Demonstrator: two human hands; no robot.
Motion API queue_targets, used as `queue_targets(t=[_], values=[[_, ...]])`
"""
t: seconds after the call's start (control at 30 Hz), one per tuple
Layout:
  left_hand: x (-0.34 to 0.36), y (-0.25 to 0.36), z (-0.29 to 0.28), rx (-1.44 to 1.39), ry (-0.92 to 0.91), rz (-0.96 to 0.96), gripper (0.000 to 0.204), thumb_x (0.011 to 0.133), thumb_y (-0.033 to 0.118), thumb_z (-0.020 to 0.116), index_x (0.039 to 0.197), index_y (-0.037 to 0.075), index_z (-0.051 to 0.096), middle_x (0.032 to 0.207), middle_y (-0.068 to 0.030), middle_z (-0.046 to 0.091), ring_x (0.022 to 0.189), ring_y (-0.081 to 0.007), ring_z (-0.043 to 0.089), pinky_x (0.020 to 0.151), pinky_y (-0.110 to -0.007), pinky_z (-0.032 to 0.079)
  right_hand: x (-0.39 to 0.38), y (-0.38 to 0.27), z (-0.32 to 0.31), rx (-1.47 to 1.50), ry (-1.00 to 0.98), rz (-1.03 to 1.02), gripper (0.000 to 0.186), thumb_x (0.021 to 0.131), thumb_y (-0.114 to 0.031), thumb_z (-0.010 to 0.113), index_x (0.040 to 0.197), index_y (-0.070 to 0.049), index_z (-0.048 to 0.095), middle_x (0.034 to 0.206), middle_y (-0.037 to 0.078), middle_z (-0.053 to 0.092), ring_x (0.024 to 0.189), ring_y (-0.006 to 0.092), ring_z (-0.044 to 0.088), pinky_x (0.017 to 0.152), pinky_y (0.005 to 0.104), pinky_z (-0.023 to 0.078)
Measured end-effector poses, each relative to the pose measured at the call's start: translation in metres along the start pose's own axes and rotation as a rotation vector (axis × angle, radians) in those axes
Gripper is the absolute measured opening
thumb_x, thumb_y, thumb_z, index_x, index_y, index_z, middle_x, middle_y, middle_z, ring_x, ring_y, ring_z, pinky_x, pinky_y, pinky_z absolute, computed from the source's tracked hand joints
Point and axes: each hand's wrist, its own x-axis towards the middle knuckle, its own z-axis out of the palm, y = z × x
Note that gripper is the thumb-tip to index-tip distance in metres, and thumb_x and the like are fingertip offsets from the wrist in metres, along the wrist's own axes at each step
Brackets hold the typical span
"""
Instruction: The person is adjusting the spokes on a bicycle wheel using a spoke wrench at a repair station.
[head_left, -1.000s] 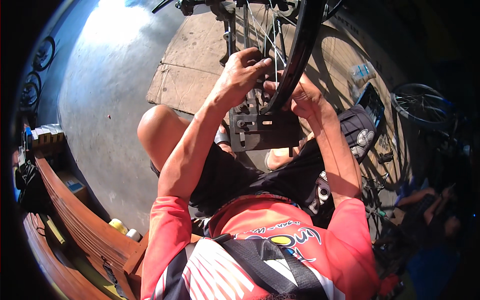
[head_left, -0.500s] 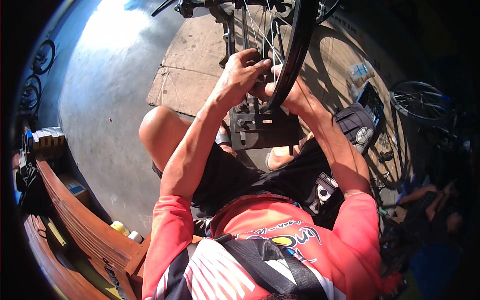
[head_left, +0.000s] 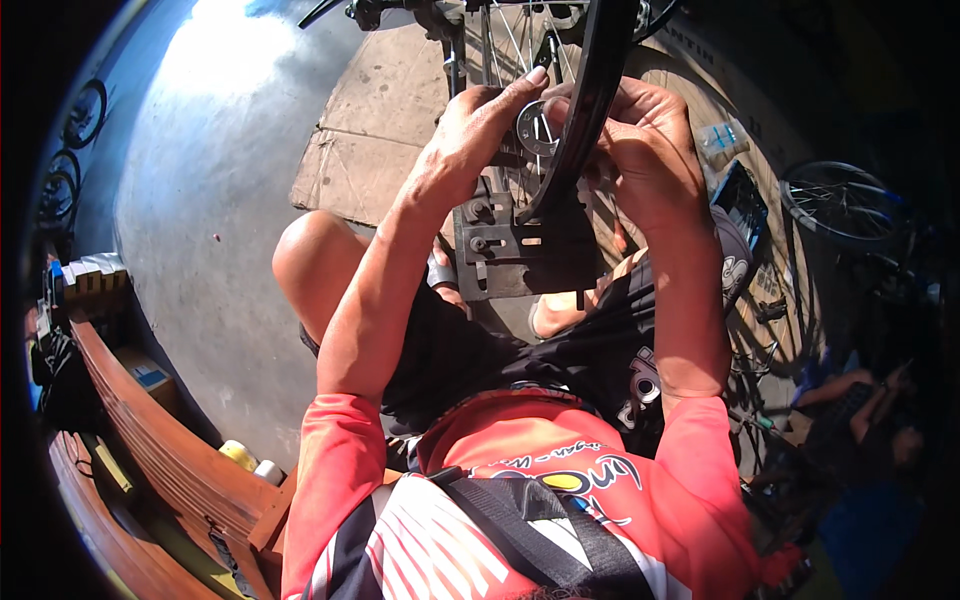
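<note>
A bicycle wheel [head_left: 577,150] stands upright before me, its dark rim running through a black metal stand [head_left: 525,255]. My left hand [head_left: 465,135] is closed at the left side of the spokes, its thumb stretched forward. Against its fingers is a round, flat spoke wrench [head_left: 537,130] of silver metal with notches round it. On the right of the rim, my right hand [head_left: 652,150] has its fingers curled about the rim, and one fingertip shows on the left side close to the wrench. The exact grip on the spoke is hidden.
Flattened cardboard [head_left: 350,165] lies under the work. Another wheel [head_left: 840,203] lies to the right, near a dark tray [head_left: 742,195] and a clear packet [head_left: 718,140]. On the left is a wooden bench [head_left: 160,420]. Another person [head_left: 870,410] sits in shade at the right.
My hands have moved apart; the right one has shifted right and up around the rim. The round spoke wrench has come into view. The left thumb has stretched forward.
</note>
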Motion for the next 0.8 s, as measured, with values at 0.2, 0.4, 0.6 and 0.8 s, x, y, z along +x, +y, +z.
queue_targets(t=[0.2,0.4,0.6,0.8], values=[[0.000,0.002,-0.003,-0.022,-0.032,-0.038,0.072,0.082,0.064,0.074,0.094,-0.006,0.062,0.082,-0.0085,0.060,0.074,-0.0152,0.059,0.067,-0.033,0.054,0.006,0.029,-0.039,0.122,0.178,-0.052,0.015,0.090,-0.002,0.073,0.102,0.004,0.067,0.085,0.010,0.071,0.066,0.0141,0.068,0.057,0.0256,0.057],[-0.003,0.012,-0.002,0.068,-0.060,-0.149,0.055,0.095,0.050,0.064,0.118,0.000,0.064,0.113,-0.0110,0.065,0.093,-0.0191,0.066,0.084,-0.036,0.055,-0.015,0.093,-0.034,0.212,0.016,0.286,0.020,0.090,-0.002,0.071,0.107,0.007,0.064,0.088,0.011,0.071,0.069,0.0166,0.069,0.062,0.0288,0.060],[-0.004,0.010,0.001,-0.038,0.018,-0.009,0.070,0.082,0.064,0.074,0.088,-0.005,0.061,0.079,-0.0059,0.056,0.073,-0.0136,0.054,0.067,-0.030,0.047,-0.008,0.096,-0.025,-0.126,-0.003,0.226,0.016,0.092,0.003,0.061,0.107,0.006,0.068,0.084,0.007,0.071,0.067,0.0117,0.065,0.058,0.0251,0.053],[0.000,0.009,0.001,-0.019,-0.024,-0.015,0.066,0.083,0.061,0.074,0.085,-0.004,0.062,0.075,-0.0045,0.056,0.070,-0.0132,0.054,0.064,-0.031,0.047,-0.011,0.072,-0.018,0.002,-0.025,0.295,0.010,0.078,0.006,0.057,0.084,0.001,0.063,0.072,0.008,0.065,0.055,0.0156,0.061,0.048,0.0277,0.050]])
